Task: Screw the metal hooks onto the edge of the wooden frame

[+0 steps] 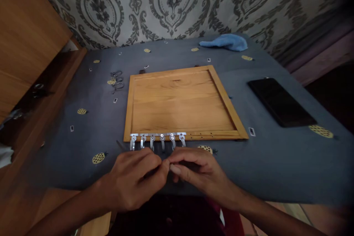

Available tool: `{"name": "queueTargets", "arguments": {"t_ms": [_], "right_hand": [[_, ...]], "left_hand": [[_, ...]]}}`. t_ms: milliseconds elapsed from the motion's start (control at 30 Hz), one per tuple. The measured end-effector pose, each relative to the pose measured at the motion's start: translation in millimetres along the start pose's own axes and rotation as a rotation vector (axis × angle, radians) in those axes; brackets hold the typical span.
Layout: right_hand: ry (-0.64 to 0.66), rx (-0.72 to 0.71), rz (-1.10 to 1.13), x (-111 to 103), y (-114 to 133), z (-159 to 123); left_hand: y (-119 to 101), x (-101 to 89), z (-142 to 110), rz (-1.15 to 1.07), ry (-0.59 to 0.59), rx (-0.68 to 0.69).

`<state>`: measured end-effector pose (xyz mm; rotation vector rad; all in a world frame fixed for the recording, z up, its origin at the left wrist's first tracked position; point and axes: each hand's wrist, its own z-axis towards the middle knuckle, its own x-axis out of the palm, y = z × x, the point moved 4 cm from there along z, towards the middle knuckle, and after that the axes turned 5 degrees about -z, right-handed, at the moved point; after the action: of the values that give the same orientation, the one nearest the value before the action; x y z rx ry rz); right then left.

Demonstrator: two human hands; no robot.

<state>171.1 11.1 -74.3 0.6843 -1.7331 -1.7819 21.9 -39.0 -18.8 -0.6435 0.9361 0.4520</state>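
My left hand (138,179) and my right hand (200,171) meet fingertip to fingertip just in front of a framed wooden board (177,99). Both are closed in a pinch; whatever lies between the fingertips is too small or hidden to name. Along the board's near edge sits a row of several silver metal hooks (162,138), their curved ends hanging over the side toward me. To the right of the hooks, small dark holes (201,133) dot the same edge. The board lies flat, its recessed panel facing up.
Loose metal hooks (117,81) lie left of the board on the grey pineapple-print cloth (91,88). A black phone (280,101) rests at the right, with a blue cloth (226,42) at the back by the patterned wall. Wooden furniture (30,33) borders the left side.
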Motion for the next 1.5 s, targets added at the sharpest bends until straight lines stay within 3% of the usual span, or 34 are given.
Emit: {"name": "queueTargets", "arguments": {"t_ms": [100, 200, 467, 533, 633, 867, 1100, 1233, 1500], "right_hand": [[-0.041, -0.023, -0.11, -8.7, 8.0, 3.9], [-0.143, -0.017, -0.209, -24.2, 16.4, 13.6], [-0.154, 0.046, -0.304, -41.5, 18.6, 60.4], [-0.137, 0.074, -0.285, -39.6, 14.6, 72.2], [-0.07, 0.09, -0.267, -32.2, 9.5, 89.2], [0.017, 0.08, -0.236, -13.3, 3.8, 113.1], [0.06, 0.03, -0.369, -9.8, -3.0, 133.9], [0.107, -0.005, -0.539, 1.8, -5.7, 162.9], [0.179, -0.128, -1.095, 40.3, -2.3, 224.4]], "left_hand": [[4.0, -6.8, -2.5, 0.138, -0.054, 0.053], [30.4, -15.9, -6.8, 0.31, -0.052, -0.074], [182.1, -61.7, -39.7, 0.498, 0.05, -0.844], [209.0, -66.7, -46.3, 0.487, 0.065, -0.96], [232.8, -62.4, -46.3, 0.449, 0.087, -1.025], [246.8, -39.3, -27.7, 0.392, 0.12, -0.993], [246.9, -36.2, -28.5, 0.401, 0.072, -0.985], [253.8, -37.3, -24.2, 0.418, 0.027, -0.995], [263.9, -37.0, -25.5, 0.408, 0.039, -0.939]]}}
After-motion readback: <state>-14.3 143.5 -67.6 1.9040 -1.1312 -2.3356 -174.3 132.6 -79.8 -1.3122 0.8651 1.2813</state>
